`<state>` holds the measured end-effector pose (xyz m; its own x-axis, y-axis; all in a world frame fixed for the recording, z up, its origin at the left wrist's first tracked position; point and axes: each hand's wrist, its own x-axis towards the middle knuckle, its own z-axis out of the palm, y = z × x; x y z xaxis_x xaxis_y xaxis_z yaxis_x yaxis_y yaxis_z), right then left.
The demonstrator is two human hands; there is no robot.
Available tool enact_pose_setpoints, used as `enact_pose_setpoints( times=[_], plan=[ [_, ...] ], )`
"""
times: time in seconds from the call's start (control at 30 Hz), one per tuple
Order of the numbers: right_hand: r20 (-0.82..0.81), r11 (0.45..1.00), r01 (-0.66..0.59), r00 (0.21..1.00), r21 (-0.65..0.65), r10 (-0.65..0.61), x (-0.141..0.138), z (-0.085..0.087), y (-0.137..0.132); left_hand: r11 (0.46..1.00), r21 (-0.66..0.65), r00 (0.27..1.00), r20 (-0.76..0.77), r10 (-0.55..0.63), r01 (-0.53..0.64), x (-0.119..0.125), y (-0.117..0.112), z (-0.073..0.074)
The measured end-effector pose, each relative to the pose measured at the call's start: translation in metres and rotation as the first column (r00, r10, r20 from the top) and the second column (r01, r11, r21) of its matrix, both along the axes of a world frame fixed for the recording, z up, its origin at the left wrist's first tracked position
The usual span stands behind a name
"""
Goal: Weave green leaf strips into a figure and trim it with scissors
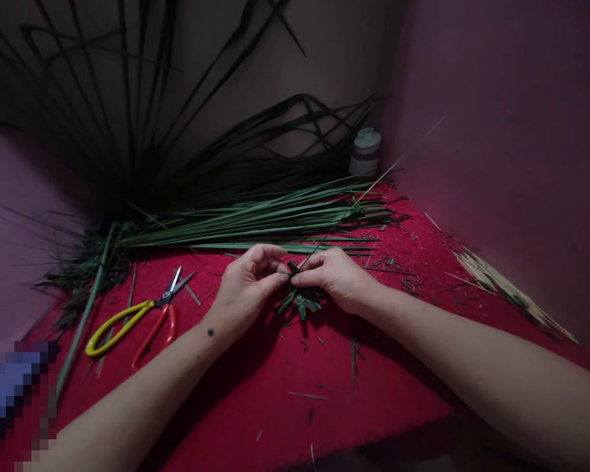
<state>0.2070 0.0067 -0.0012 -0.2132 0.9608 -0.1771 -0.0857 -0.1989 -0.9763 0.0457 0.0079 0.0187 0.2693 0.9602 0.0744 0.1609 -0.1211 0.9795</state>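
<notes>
Both hands meet over the red cloth, pinching a small piece of green leaf strip [294, 269] between their fingertips. My left hand [250, 278] comes in from the left with thumb and fingers closed on it. From the other side my right hand [332, 275] grips the same spot, where a thin stick [319, 244] slants up to the right. Just below the fingers sits a folded green leaf piece with pointed tips [302, 305]; whether it joins the held strip is hidden. Scissors with one yellow and one red handle [152, 305] lie with blades apart, left of my left hand.
Long green leaf strips [255, 219] lie across the back of the red cloth [236, 406]. Darker leaves [142, 144] fan up against the wall. A white-lidded container [365, 152] stands at the back. Pale thin sticks [511, 292] lie at right; leaf scraps [408, 265] are scattered about.
</notes>
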Motion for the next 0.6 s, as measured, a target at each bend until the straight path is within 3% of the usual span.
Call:
enact_pose_setpoints(
  times=[0.23,0.5,0.6],
  plan=[
    [0.095,0.999,-0.021,0.995,0.024,0.019,-0.0008,-0.0004,-0.0010,0.992,-0.106,0.995,0.067,0.071,-0.063,0.0017,-0.0019,0.0006],
    [0.097,1.000,-0.006,0.995,0.023,0.003,-0.0004,0.0029,-0.0024,0.988,0.119,0.990,-0.086,0.113,-0.103,0.0052,-0.0097,0.0016],
    [0.030,1.000,0.005,1.000,-0.007,-0.005,0.0002,0.0020,-0.0014,0.987,0.139,0.992,-0.082,0.097,-0.085,0.0053,-0.0082,0.0011]
  ],
)
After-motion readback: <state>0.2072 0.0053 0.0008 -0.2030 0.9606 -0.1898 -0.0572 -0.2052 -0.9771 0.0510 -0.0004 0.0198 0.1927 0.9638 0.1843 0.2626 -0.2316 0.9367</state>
